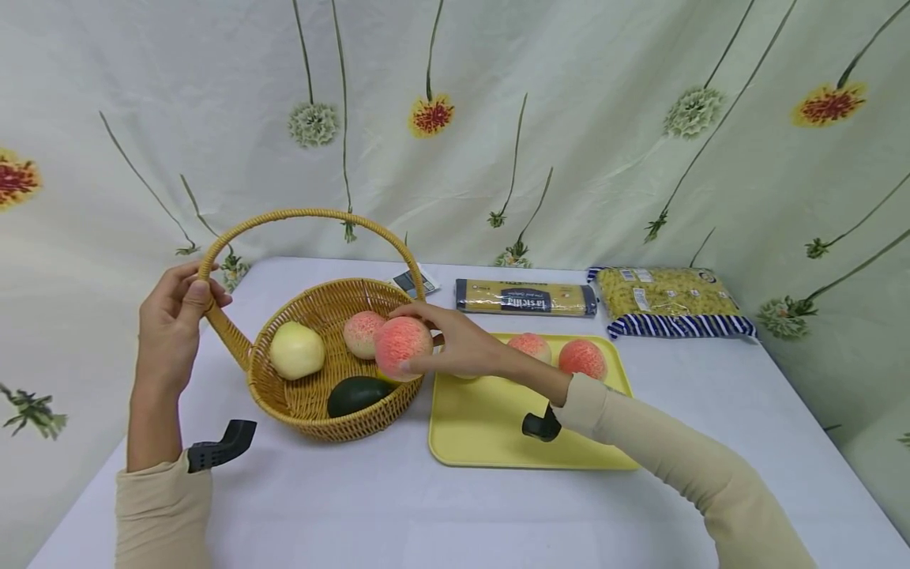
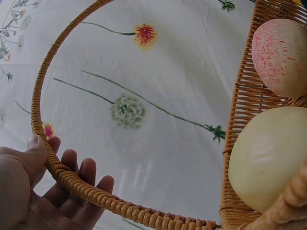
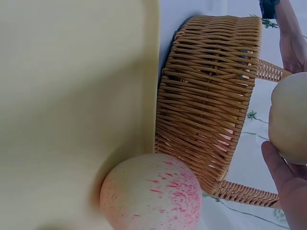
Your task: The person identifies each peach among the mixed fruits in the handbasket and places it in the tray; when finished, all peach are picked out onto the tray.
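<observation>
Pale flower-printed cloth (image 1: 583, 47) is hanging behind a white-covered table (image 1: 441, 514). The left hand (image 1: 171, 316) is gripping the arched handle (image 1: 320, 212) of a round tan wicker basket (image 1: 337, 431); the right hand (image 1: 458, 344) is clamping a round pink-red peach (image 1: 403, 348) above the basket's right side, the handle rising just behind. A pale-yellow round fruit (image 1: 296, 351), speckled pink peach (image 1: 361, 333) and dark green oval fruit (image 1: 355, 397) are lying inside; a yellow rectangular tray (image 1: 483, 427) is bearing more peaches (image 1: 583, 359), with a gold-and-navy packet (image 1: 526, 299) and stripe-ended bag (image 1: 671, 300) lying beyond.
</observation>
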Tool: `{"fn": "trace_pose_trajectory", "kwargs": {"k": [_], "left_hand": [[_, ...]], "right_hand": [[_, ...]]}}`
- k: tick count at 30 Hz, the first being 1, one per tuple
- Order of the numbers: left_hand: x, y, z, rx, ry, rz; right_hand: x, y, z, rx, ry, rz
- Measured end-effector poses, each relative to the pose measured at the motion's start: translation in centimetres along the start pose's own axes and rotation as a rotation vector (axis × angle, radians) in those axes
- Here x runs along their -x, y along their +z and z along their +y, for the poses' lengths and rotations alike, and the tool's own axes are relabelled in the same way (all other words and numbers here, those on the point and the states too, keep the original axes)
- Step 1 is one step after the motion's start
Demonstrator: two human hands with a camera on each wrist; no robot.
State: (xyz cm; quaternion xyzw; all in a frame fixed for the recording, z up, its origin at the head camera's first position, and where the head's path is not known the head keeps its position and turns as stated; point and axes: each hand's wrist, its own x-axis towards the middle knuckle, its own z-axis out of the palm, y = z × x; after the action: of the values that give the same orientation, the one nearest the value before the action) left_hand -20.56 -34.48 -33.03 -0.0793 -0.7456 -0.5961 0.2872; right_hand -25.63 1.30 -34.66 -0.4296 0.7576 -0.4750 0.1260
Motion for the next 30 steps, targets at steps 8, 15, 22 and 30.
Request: {"fn": "trace_pose_trajectory", "kwargs": {"k": [8, 15, 22, 30], "left_hand": [[0.0, 0.1, -0.1, 0.034, 0.006, -0.005], [0.0, 0.1, 0.1, 0.014, 0.016, -0.005], [0.0, 0.0, 0.2, 0.014, 0.004, -0.005], [0.0, 0.0, 0.1, 0.01, 0.01, -0.004]], "right_hand": [[1.1, -0.4, 0.3, -0.088, 0.016, -0.001], [2.4, -0.8, 0.5, -0.095, 0.025, -0.028], [3.4, -0.8, 0.9, -0.096, 0.046, -0.031], [4.4, -0.6, 1.4, -0.045, 0.078, -0.06]]}}
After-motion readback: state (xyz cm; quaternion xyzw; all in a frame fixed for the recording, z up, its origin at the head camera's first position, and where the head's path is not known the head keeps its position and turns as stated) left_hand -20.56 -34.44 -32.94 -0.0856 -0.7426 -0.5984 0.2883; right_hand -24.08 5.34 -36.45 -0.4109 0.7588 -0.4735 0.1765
